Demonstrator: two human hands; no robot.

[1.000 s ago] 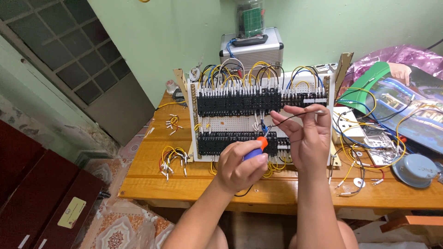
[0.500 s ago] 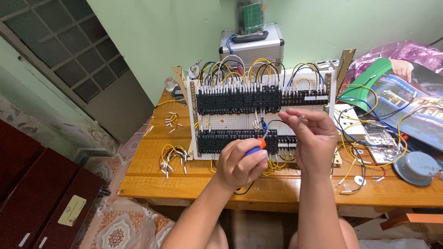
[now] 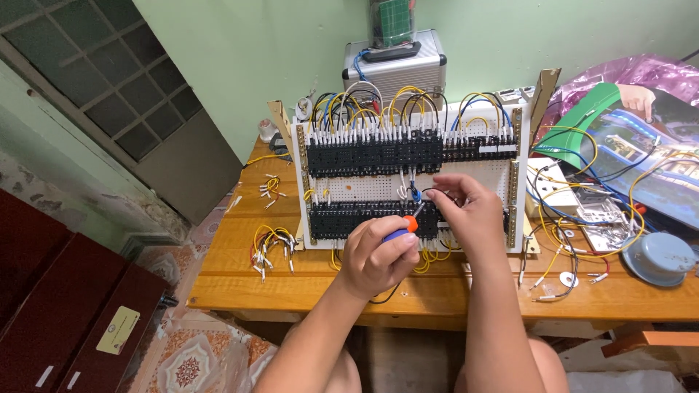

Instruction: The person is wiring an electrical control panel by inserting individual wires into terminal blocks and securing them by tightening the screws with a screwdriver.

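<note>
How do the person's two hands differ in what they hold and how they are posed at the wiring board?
The left hand is closed in a fist around a screwdriver with an orange and blue handle; the right hand pinches a thin black wire with its fingertips. The left hand sits lower and nearer the table edge; the right reaches higher. Both work at the wiring board.

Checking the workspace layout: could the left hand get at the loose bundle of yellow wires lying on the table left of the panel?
Probably yes: the yellow wires lie in the open, but the left hand grips a screwdriver.

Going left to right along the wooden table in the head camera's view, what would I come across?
Bundle of yellow wires → left hand holding a screwdriver → right hand at the wiring board → loose white-tipped cables → grey round lid.
</note>
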